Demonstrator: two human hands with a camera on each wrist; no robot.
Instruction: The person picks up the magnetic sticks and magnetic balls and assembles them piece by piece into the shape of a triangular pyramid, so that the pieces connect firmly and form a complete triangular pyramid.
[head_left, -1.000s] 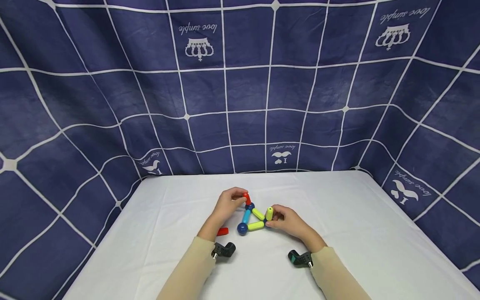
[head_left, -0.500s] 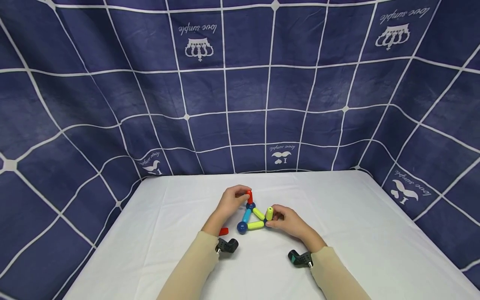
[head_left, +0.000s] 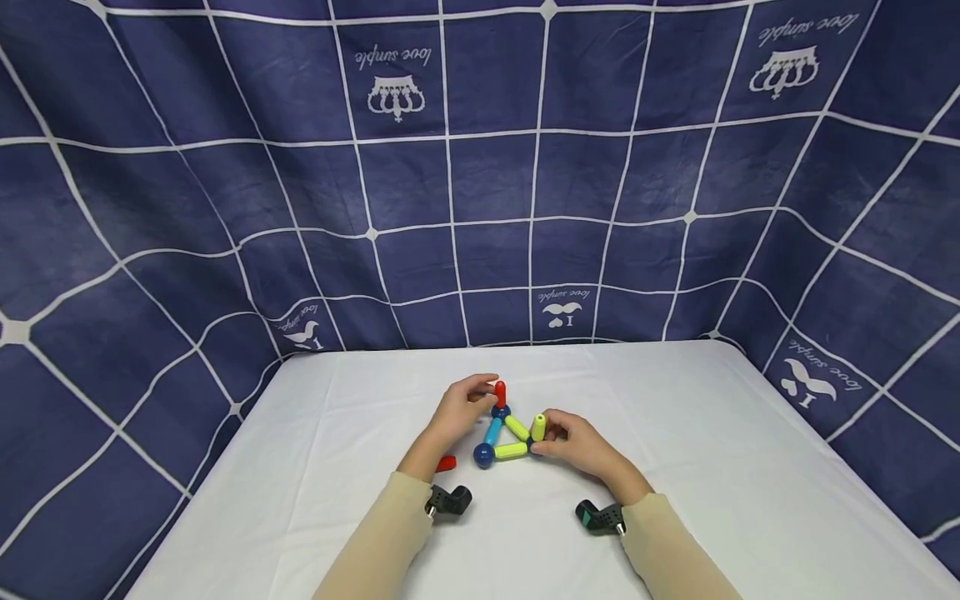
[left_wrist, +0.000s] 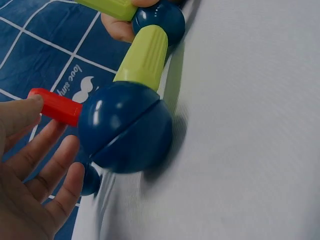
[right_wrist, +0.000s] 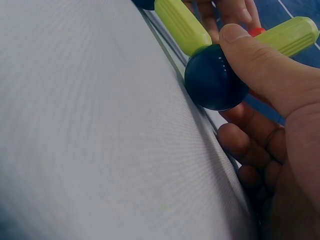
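On the white table a triangle of toy building rods joins blue balls: a light blue rod point(head_left: 492, 432), two yellow-green rods, and a near blue ball point(head_left: 484, 455). A red rod point(head_left: 500, 394) stands up from the far ball point(head_left: 501, 412). My left hand point(head_left: 457, 408) is beside it, thumb overlapping its tip in the left wrist view, other fingers loosely extended. My right hand point(head_left: 577, 442) pinches the right-hand blue ball point(right_wrist: 216, 77), its thumb across the base of an upright yellow-green rod point(head_left: 539, 427).
Another red rod point(head_left: 446, 463) lies beside my left wrist, partly hidden by the forearm. A smaller blue ball point(left_wrist: 90, 180) shows behind the left fingers. The white tablecloth point(head_left: 675, 433) ends at a dark blue checked curtain point(head_left: 570, 183).
The red rod has gone from tilted to upright on the far ball. My left fingers have eased slightly left of it, uncovering its top. The right hand stays still.
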